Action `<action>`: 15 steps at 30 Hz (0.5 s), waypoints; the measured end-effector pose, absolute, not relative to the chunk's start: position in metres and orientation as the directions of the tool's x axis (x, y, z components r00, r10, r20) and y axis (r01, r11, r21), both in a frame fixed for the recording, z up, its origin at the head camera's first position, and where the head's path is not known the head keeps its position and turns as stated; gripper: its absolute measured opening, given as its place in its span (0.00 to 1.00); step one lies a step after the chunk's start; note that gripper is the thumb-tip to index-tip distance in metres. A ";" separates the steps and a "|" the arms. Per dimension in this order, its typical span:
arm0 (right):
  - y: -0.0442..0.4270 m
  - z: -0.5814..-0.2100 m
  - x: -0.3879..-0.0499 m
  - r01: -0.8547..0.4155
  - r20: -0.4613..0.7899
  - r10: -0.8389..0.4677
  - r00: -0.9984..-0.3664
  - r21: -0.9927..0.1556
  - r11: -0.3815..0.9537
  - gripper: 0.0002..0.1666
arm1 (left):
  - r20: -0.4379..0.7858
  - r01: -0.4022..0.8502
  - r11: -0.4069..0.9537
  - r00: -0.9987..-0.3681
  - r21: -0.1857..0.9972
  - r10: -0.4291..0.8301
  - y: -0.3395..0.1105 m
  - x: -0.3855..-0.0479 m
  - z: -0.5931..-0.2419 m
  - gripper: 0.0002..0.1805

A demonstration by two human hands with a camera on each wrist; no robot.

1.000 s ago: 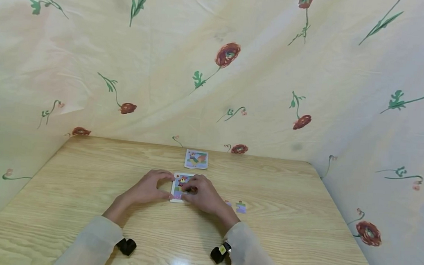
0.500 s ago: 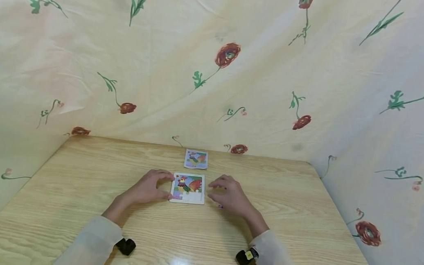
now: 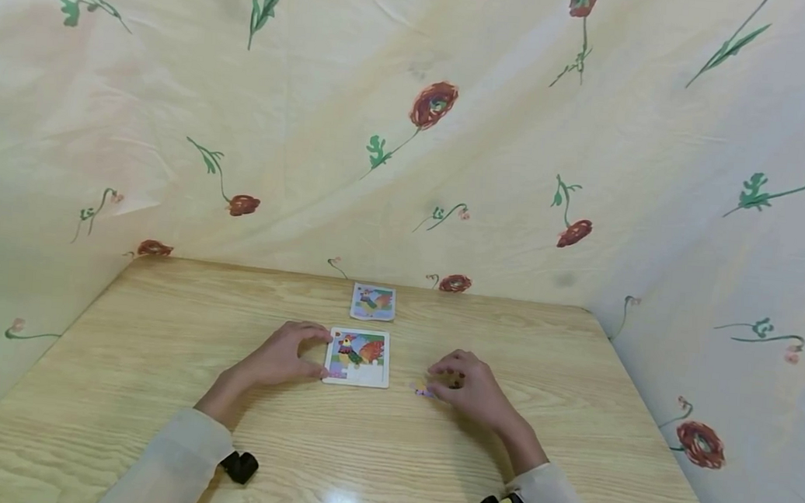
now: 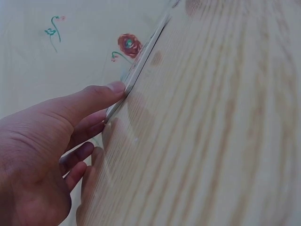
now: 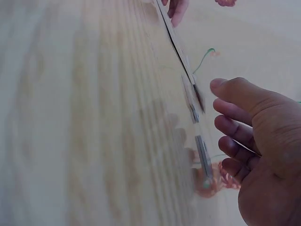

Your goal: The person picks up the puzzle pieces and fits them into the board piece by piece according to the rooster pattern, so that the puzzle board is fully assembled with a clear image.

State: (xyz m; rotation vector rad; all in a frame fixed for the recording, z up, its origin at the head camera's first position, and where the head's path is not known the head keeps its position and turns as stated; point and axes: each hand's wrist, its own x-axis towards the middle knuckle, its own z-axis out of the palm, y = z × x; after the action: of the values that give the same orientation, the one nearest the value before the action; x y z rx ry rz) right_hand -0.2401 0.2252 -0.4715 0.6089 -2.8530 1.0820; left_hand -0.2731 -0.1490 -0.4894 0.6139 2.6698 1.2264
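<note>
A small white-framed jigsaw puzzle [image 3: 369, 373] with a rooster picture lies flat on the table. Part of its lower right shows bare white. My left hand [image 3: 283, 357] holds the puzzle's left side, thumb at the near corner and a finger at the far one. In the left wrist view, the thumb of that hand [image 4: 51, 125] rests against the thin puzzle edge [image 4: 143, 59]. To the right, my right hand [image 3: 475, 387] hovers over loose puzzle pieces [image 3: 424, 392], partly hiding them. The right wrist view shows its fingers [image 5: 237, 129] loosely bent, apart from the flat pieces [image 5: 203, 157].
A paper card [image 3: 373, 302] with the same rooster picture lies behind the puzzle. The wood-grain table [image 3: 235, 442] ends at a flower-printed cloth [image 3: 313, 120] at the back and sides. Each wrist wears a black strap device [image 3: 242, 467].
My right hand has left the puzzle and moved right, to above the loose pieces. More of the rooster picture shows. My left hand stays at the puzzle's left edge.
</note>
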 end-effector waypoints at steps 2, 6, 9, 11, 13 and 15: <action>0.228 -0.472 -0.239 -0.362 0.152 -0.349 -0.925 -0.637 0.681 0.11 | 0.044 0.308 0.586 -0.906 0.749 0.420 -0.149 -0.273 -0.490 0.31; 0.231 -0.475 -0.238 -0.376 0.159 -0.362 -0.919 -0.635 0.675 0.09 | 0.039 0.303 0.586 -0.907 0.752 0.418 -0.149 -0.272 -0.491 0.31; 0.233 -0.477 -0.237 -0.382 0.152 -0.377 -0.914 -0.637 0.670 0.07 | 0.038 0.303 0.586 -0.907 0.751 0.420 -0.149 -0.271 -0.491 0.32; 0.234 -0.478 -0.237 -0.382 0.144 -0.385 -0.912 -0.642 0.665 0.07 | 0.038 0.304 0.586 -0.906 0.752 0.421 -0.149 -0.271 -0.491 0.32; 0.234 -0.478 -0.237 -0.381 0.139 -0.388 -0.911 -0.643 0.664 0.07 | 0.035 0.300 0.585 -0.907 0.754 0.419 -0.149 -0.271 -0.490 0.32; 0.235 -0.479 -0.237 -0.381 0.136 -0.391 -0.911 -0.641 0.666 0.08 | 0.031 0.293 0.582 -0.909 0.758 0.417 -0.149 -0.272 -0.490 0.32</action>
State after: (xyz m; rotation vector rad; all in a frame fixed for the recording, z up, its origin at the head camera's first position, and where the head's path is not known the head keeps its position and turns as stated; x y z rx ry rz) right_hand -0.2368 0.2346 -0.4790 0.6669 -2.8798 1.1027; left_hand -0.2718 -0.1486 -0.4903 0.6004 2.6583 1.2327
